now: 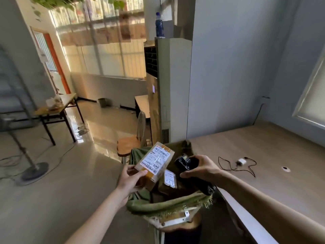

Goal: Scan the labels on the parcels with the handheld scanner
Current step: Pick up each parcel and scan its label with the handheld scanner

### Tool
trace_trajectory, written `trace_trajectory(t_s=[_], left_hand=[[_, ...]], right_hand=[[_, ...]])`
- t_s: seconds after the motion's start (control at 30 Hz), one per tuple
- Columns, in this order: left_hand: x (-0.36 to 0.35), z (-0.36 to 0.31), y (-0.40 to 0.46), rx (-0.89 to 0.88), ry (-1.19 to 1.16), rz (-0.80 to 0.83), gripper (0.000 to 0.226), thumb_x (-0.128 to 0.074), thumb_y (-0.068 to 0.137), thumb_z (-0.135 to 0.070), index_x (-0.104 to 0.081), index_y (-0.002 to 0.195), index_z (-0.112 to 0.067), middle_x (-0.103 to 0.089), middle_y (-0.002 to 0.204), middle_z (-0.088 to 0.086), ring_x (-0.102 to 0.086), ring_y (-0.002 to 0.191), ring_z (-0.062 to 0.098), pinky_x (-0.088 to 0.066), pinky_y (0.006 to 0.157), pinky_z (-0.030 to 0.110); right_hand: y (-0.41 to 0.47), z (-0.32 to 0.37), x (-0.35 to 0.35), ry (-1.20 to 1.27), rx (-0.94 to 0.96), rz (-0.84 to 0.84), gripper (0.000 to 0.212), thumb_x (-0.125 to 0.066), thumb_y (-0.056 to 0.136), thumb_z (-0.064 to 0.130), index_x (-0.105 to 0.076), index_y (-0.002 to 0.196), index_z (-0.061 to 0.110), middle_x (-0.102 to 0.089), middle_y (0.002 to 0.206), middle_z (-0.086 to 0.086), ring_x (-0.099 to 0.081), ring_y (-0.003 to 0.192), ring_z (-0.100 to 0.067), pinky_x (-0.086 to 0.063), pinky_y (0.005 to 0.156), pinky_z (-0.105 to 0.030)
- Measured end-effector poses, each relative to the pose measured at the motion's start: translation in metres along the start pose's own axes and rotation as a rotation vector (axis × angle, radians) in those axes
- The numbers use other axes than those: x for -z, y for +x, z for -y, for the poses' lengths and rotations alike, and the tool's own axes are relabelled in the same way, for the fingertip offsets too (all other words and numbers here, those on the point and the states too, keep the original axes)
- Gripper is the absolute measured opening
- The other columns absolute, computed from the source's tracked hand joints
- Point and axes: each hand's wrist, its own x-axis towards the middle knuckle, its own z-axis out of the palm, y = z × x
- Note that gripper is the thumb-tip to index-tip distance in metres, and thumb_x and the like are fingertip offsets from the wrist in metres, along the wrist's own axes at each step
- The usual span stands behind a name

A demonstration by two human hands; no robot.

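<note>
A small brown cardboard parcel (154,162) is held tilted above a green fabric sack, its white printed label (155,160) with barcode and black handwriting facing up. At its three o'clock sits the black handheld scanner (184,163), head angled toward that label. At the parcel's five o'clock, a second brown labelled parcel (169,178) lies lower, inside the sack.

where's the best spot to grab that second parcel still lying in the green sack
Probably from above, by its long side edges. The second parcel lies flat, label up, in the green sack, below the held parcel in the left hand. Fingers on the edges keep its label clear for the scanner.
</note>
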Motion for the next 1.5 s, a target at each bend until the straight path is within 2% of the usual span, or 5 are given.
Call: trace_trajectory(t_s=[0.43,0.63,1.1,1.33,1.5], left_hand=[[-0.029,0.124,0.209,0.307,0.154,-0.295,0.058,-0.078,0.086,-0.034,-0.053,0.137,-0.022,-0.057,0.128,0.017,-0.065,0.104,0.038,-0.063,0.073,0.049],[-0.036,0.154,0.266,0.537,0.397,-0.305,0.077,-0.068,0.086,-0.053,-0.04,0.146,-0.015,-0.042,0.147,0.016,-0.046,0.129,0.038,-0.042,0.107,0.05],[-0.094,0.032,0.326,-0.132,0.799,0.201,0.055,-0.062,0.093,-0.051,-0.048,0.144,-0.034,-0.037,0.158,-0.003,-0.037,0.143,0.023,-0.036,0.113,0.051],[-0.215,-0.028,0.283,-0.443,0.812,0.621,0.069,-0.06,0.086,-0.068,-0.046,0.146,-0.036,-0.04,0.157,-0.005,-0.037,0.144,0.019,-0.034,0.114,0.042],[-0.309,-0.055,0.181,-0.552,0.749,0.889,0.081,-0.055,0.08,-0.079,-0.042,0.147,-0.037,-0.052,0.145,-0.008,-0.054,0.126,0.018,-0.046,0.101,0.043]], right_hand=[[0.246,-0.062,-0.1,-0.103,-0.161,0.121,0.084,-0.093,0.05,0.054,-0.062,0.126,0.034,-0.07,0.108,0.009,-0.068,0.099,-0.013,-0.06,0.092,-0.038],[0.303,-0.096,-0.126,-0.108,-0.251,0.184,0.088,-0.094,0.051,0.053,-0.061,0.13,0.03,-0.068,0.108,0.009,-0.067,0.1,-0.013,-0.06,0.092,-0.038],[0.269,-0.079,-0.027,-0.2,-0.292,-0.04,0.091,-0.092,0.063,0.051,-0.053,0.141,0.03,-0.066,0.127,0.005,-0.062,0.113,-0.016,-0.056,0.097,-0.038],[0.137,-0.077,0.07,-0.212,-0.457,-0.34,0.084,-0.089,0.065,0.047,-0.054,0.139,0.029,-0.069,0.119,0.004,-0.065,0.104,-0.015,-0.058,0.092,-0.037],[-0.008,-0.081,0.128,-0.228,-0.68,-0.604,0.082,-0.088,0.061,0.051,-0.059,0.135,0.034,-0.07,0.116,0.01,-0.064,0.1,-0.012,-0.053,0.082,-0.026]])
